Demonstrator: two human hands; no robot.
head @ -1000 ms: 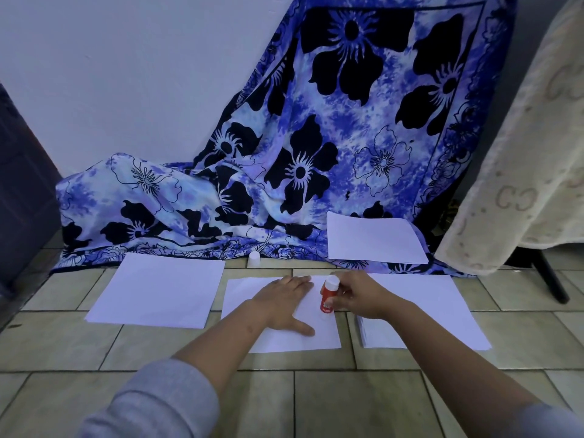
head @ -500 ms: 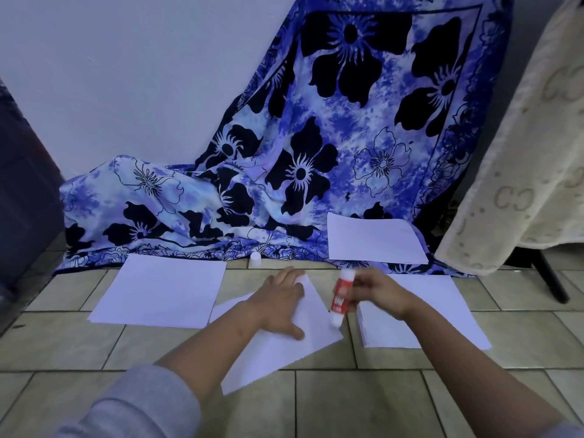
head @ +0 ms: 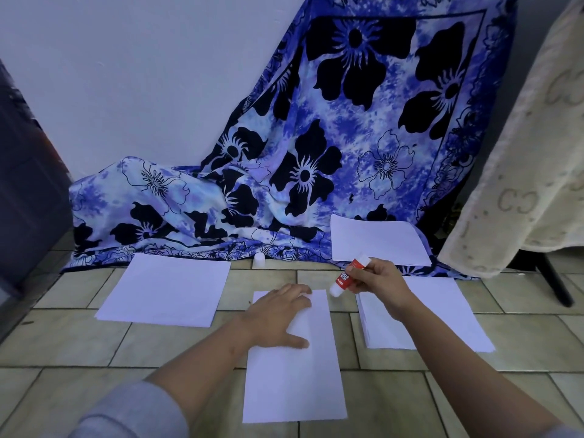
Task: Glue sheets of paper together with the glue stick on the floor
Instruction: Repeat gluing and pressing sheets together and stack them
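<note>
Nearest, my grey knit sleeve (head: 132, 412) is cut off by the lower edge. On the matte, beige-green tiled floor (head: 79, 343) a white centre sheet (head: 294, 390) lies flat, long side toward me. My left hand (head: 278, 317) rests palm-down on its upper half, fingers straight and close together, thumb spread wide. My right hand (head: 379, 286) hovers just beyond the sheet's upper right corner, fingers curled round the glue stick (head: 349, 275), a tilted red cylinder with white ends. Its white lettering is inverted and too small to read. I cannot tell whether its lower end touches the paper. Under my right wrist sits a thick paper stack (head: 458, 327), its layered edge visible. Well to the left lies a single left sheet (head: 164, 289). Farther back, a small white cap (head: 259, 259) stands at the hem of a crumpled blue floral cloth (head: 347, 137) printed with black flowers. A far sheet (head: 376, 241) rests on that cloth. At right hangs a fuzzy cream blanket (head: 521, 153) bearing faint "CC"-like marks, partly cut off. What the blue floral cloth covers is hidden.
</note>
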